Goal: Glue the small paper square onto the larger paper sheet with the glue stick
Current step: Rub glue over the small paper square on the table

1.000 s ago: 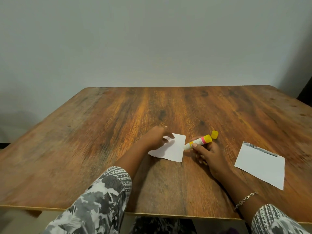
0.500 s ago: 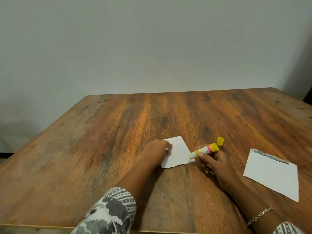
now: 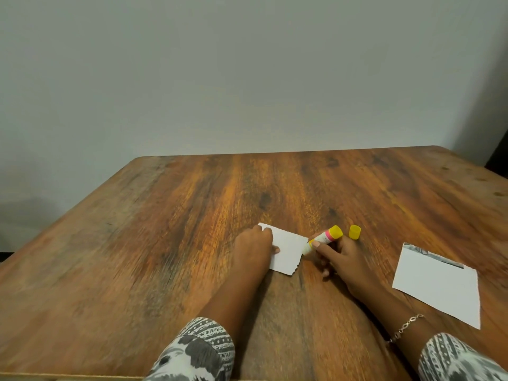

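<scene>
The small white paper square (image 3: 290, 250) lies flat on the wooden table (image 3: 165, 229) near its middle. My left hand (image 3: 254, 250) rests on the square's left part and holds it down with curled fingers. My right hand (image 3: 341, 257) grips the uncapped glue stick (image 3: 324, 238), white with a pink band and a yellow end. The stick's tip touches the square's right edge. The larger white sheet (image 3: 439, 284) lies flat to the right, apart from both hands.
The glue stick's yellow cap (image 3: 354, 232) stands on the table just behind my right hand. A grey wall rises behind the table's far edge. The table's near edge runs under my patterned sleeves.
The small square has been turned under my left hand, so a different edge now faces the glue stick. The glue tip stays at the square's right edge. The view has tilted upward.
</scene>
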`<action>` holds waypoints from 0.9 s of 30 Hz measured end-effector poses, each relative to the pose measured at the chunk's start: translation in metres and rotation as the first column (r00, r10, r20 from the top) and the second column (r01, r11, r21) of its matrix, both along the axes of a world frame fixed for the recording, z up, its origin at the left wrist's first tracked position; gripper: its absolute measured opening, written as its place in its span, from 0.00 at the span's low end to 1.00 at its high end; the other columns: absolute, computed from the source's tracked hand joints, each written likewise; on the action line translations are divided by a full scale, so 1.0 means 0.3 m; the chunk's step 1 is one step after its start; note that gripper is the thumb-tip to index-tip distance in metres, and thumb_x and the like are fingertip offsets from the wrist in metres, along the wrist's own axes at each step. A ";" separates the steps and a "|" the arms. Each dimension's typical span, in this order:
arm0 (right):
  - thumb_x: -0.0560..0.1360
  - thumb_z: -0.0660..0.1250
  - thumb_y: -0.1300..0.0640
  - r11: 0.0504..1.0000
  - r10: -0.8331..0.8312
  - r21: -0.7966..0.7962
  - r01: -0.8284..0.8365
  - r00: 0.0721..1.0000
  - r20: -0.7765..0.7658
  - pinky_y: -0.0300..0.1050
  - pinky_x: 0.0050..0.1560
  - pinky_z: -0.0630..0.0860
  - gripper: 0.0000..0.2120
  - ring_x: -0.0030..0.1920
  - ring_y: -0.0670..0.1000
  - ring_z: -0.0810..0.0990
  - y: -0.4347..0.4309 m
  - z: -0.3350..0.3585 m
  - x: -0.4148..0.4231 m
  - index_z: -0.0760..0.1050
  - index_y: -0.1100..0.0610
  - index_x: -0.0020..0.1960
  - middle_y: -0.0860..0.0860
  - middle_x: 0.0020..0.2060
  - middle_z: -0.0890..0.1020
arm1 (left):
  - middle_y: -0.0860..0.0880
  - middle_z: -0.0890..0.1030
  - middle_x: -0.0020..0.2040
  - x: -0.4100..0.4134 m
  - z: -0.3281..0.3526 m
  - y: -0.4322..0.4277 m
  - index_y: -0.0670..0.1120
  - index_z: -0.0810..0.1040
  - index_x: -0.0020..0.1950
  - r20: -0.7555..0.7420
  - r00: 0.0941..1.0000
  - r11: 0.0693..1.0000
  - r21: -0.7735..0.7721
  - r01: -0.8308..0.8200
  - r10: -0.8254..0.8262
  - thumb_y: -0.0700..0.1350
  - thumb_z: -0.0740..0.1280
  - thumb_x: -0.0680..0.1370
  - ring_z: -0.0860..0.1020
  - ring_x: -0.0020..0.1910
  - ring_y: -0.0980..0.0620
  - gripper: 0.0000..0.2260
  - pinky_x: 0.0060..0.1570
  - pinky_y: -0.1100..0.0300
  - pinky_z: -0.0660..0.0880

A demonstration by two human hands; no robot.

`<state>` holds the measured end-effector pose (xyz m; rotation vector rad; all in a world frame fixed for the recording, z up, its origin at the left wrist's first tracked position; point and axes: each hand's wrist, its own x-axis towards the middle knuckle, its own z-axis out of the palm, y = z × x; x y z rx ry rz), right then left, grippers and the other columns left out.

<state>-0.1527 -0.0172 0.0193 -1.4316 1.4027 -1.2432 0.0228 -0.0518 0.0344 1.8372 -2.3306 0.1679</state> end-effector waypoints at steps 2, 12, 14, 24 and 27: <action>0.74 0.65 0.59 1.000 -0.017 -0.013 0.016 1.000 -0.014 0.42 0.23 0.70 0.07 0.20 0.49 0.72 -0.018 0.003 0.004 0.73 0.61 0.40 0.52 0.24 0.75 | 0.43 0.77 0.57 -0.003 0.002 0.009 0.42 0.71 0.62 -0.010 1.000 1.000 0.006 -0.013 0.013 0.51 0.60 0.79 0.75 0.53 0.46 0.17 0.41 0.59 0.65; 0.74 0.64 0.55 0.992 -0.120 -0.035 0.118 0.990 -0.069 0.47 0.28 0.74 0.08 0.23 0.50 0.74 -0.112 -0.011 0.006 0.73 0.59 0.40 0.53 0.27 0.77 | 0.43 0.71 0.63 -0.032 0.020 0.005 0.47 0.69 0.66 -0.028 0.986 0.977 0.133 0.166 -0.164 0.39 0.58 0.79 0.67 0.64 0.44 0.16 0.53 0.51 0.71; 0.74 0.64 0.56 0.992 -0.124 -0.030 0.122 0.990 -0.063 0.48 0.29 0.74 0.09 0.23 0.51 0.74 -0.124 -0.013 0.008 0.73 0.62 0.42 0.54 0.28 0.77 | 0.44 0.72 0.62 -0.026 0.024 0.005 0.47 0.71 0.65 -0.022 0.985 0.976 0.135 0.171 -0.169 0.39 0.58 0.78 0.68 0.63 0.45 0.15 0.51 0.51 0.72; 0.74 0.64 0.53 0.989 -0.148 -0.035 0.144 0.976 -0.161 0.46 0.30 0.75 0.06 0.25 0.50 0.76 -0.129 -0.004 0.011 0.73 0.56 0.41 0.54 0.31 0.78 | 0.46 0.73 0.62 -0.019 0.010 -0.008 0.50 0.72 0.65 -0.049 0.985 0.979 0.115 0.169 -0.164 0.40 0.60 0.77 0.73 0.59 0.45 0.17 0.50 0.53 0.73; 0.75 0.64 0.57 0.988 -0.148 -0.064 0.139 0.975 -0.165 0.33 0.24 0.71 0.07 0.28 0.50 0.76 -0.116 0.010 0.024 0.71 0.53 0.38 0.53 0.31 0.77 | 0.46 0.73 0.63 -0.020 0.007 -0.011 0.50 0.72 0.65 -0.059 0.985 0.979 0.111 0.169 -0.163 0.40 0.61 0.77 0.73 0.59 0.46 0.17 0.51 0.53 0.74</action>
